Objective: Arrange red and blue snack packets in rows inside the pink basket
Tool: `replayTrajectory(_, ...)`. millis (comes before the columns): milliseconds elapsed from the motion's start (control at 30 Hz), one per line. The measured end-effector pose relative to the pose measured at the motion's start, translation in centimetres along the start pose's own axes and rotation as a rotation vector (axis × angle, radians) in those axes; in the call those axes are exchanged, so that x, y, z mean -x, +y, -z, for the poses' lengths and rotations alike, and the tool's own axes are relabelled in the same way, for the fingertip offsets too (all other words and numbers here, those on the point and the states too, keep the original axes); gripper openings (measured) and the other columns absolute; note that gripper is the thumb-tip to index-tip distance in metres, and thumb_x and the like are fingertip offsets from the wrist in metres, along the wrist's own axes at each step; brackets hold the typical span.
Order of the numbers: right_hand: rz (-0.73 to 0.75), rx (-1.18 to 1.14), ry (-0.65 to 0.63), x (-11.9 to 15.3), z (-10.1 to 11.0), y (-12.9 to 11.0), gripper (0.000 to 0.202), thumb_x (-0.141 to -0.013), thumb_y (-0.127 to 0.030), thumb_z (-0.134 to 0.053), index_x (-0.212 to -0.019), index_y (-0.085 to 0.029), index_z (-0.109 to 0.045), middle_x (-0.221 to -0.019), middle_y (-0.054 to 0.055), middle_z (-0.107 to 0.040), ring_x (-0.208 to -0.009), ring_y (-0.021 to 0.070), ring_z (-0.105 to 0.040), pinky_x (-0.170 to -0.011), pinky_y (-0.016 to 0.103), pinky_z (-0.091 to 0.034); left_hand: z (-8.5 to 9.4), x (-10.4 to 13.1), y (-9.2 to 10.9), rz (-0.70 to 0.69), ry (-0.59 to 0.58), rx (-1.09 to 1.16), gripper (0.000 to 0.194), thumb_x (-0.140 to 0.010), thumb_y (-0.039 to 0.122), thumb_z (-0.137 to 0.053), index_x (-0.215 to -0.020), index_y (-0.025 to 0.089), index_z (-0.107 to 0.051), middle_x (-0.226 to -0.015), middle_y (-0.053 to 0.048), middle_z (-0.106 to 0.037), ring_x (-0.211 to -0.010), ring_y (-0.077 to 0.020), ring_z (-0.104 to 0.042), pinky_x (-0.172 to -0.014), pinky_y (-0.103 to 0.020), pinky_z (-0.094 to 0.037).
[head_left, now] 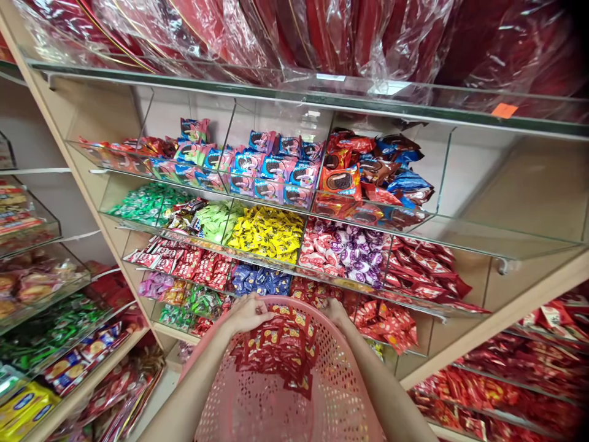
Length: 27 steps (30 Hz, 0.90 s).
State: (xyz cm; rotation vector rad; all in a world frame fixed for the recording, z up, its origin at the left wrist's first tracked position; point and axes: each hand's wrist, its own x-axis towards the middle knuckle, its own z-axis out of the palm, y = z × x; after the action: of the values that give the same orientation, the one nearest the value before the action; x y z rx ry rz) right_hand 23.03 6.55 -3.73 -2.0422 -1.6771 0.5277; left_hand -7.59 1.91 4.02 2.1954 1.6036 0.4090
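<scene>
A pink perforated plastic basket is tilted against the shelf front, its mouth facing me. Inside it, against the far wall, lies a pile of small red snack packets with orange round prints. My left hand is closed over the basket's upper left rim, thumb inside and fingers partly hidden behind. At the upper right rim, my right hand grips from the outside, most of its fingers out of sight. Just beyond the rim, a shelf bin holds blue packets and, to the right, dark red packets.
Glass shelves hold wrapped cookies, yellow candies, purple-and-white candies and red packets. Glass dividers and front lips edge the bins. Plastic-wrapped red goods sit on top. More stocked shelves stand at both sides.
</scene>
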Motion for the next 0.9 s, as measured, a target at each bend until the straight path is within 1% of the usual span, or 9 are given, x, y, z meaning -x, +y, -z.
replayTrajectory(67, 0.037, -0.063, 0.04, 0.0, 0.5, 0.0, 0.017, -0.059, -0.032, -0.062, -0.059, -0.018, -0.052, -0.048, -0.002, -0.05, -0.05, 0.0116, -0.046, -0.047, 0.021, -0.027, 0.1, 0.0, 0.1, 0.001, -0.003, 0.003, 0.047, -0.068, 0.067, -0.043, -0.069, 0.026, -0.065, -0.097, -0.001, -0.058, -0.095, -0.0226, -0.05, -0.084, -0.033, -0.035)
replayTrajectory(167, 0.1, -0.28, 0.13, 0.6, 1.7, -0.4, 0.024, -0.06, -0.039, -0.061, -0.059, -0.018, -0.049, -0.045, -0.005, -0.042, -0.045, 0.0096, -0.039, -0.044, 0.021, -0.026, 0.3, 0.0, 0.2, 0.005, -0.004, 0.001, 0.047, -0.068, 0.067, -0.043, -0.069, 0.026, -0.066, -0.097, 0.0, -0.058, -0.095, -0.0223, -0.051, -0.084, -0.033, -0.036)
replayTrajectory(300, 0.102, -0.617, 0.195, 3.4, 3.7, -2.4, 0.031, -0.062, -0.047, -0.06, -0.066, -0.018, -0.051, -0.043, -0.007, -0.039, -0.04, 0.0083, -0.034, -0.041, 0.021, -0.026, 0.2, -0.1, 0.1, 0.01, 0.001, 0.006, 0.045, -0.069, 0.065, -0.043, -0.07, 0.027, -0.067, -0.097, 0.0, -0.059, -0.095, -0.0219, -0.051, -0.083, -0.032, -0.036)
replayTrajectory(367, 0.067, -0.759, 0.139, 5.3, 4.6, -3.9, 0.033, -0.062, -0.049, -0.061, -0.067, -0.018, -0.051, -0.044, -0.006, -0.043, -0.039, 0.0083, -0.037, -0.04, 0.021, -0.029, 0.1, -0.1, -0.1, -0.002, 0.002, 0.026, 0.045, -0.07, 0.064, -0.043, -0.071, 0.026, -0.067, -0.097, 0.0, -0.059, -0.093, -0.0207, -0.052, -0.081, -0.03, -0.037)
replayTrajectory(467, -0.031, -0.897, -0.067, 7.7, 5.0, -6.4, 0.034, -0.06, -0.048, -0.065, -0.066, -0.018, -0.05, -0.046, -0.004, -0.052, -0.04, 0.0095, -0.046, -0.041, 0.021, -0.035, -0.1, -0.1, -0.2, -0.025, 0.016, 0.067, 0.044, -0.071, 0.062, -0.044, -0.073, 0.025, -0.067, -0.096, 0.0, -0.061, -0.089, -0.0188, -0.054, -0.079, -0.027, -0.038)
replayTrajectory(567, -0.019, -0.939, -0.214, 9.4, 4.1, -8.9, 0.035, -0.058, -0.046, -0.068, -0.067, -0.019, -0.048, -0.048, -0.004, -0.054, -0.043, 0.0113, -0.053, -0.041, 0.021, -0.039, -0.2, -0.2, -0.4, -0.022, 0.026, 0.102, 0.043, -0.074, 0.06, -0.041, -0.076, 0.026, -0.068, -0.096, 0.001, -0.063, -0.089, -0.0184, -0.055, -0.079, -0.026, -0.038)
replayTrajectory(700, 0.168, -0.96, -0.299, 11.0, 2.0, -11.8, 0.035, -0.063, -0.047, -0.066, -0.075, -0.02, -0.047, -0.058, -0.005, -0.057, -0.037, 0.0092, -0.051, -0.034, 0.019, -0.034, -0.4, -0.6, -0.6, 0.012, 0.018, 0.158, 0.043, -0.081, 0.051, -0.033, -0.084, 0.026, -0.068, -0.103, 0.001, -0.063, -0.092, -0.0178, -0.056, -0.081, -0.025, -0.038)
replayTrajectory(800, 0.262, -1.027, -0.376, 11.9, 0.5, -13.0, 0.033, -0.067, -0.044, -0.064, -0.082, -0.02, -0.047, -0.073, -0.003, -0.06, -0.04, 0.0081, -0.054, -0.035, 0.019, -0.037, -0.4, -0.7, -0.7, 0.01, 0.007, 0.184, 0.046, -0.083, 0.05, -0.028, -0.086, 0.027, -0.068, -0.111, 0.002, -0.061, -0.096, -0.0179, -0.055, -0.082, -0.025, -0.038)
replayTrajectory(900, 0.271, -1.088, -0.391, 12.3, -0.8, -13.3, 0.034, -0.067, -0.041, -0.065, -0.09, -0.021, -0.05, -0.083, -0.001, -0.061, -0.051, 0.0103, -0.059, -0.045, 0.022, -0.045, -0.2, -0.5, -0.5, 0.024, -0.002, 0.197, 0.052, -0.082, 0.056, -0.026, -0.086, 0.026, -0.068, -0.111, 0.002, -0.061, -0.098, -0.0185, -0.053, -0.084, -0.025, -0.037)
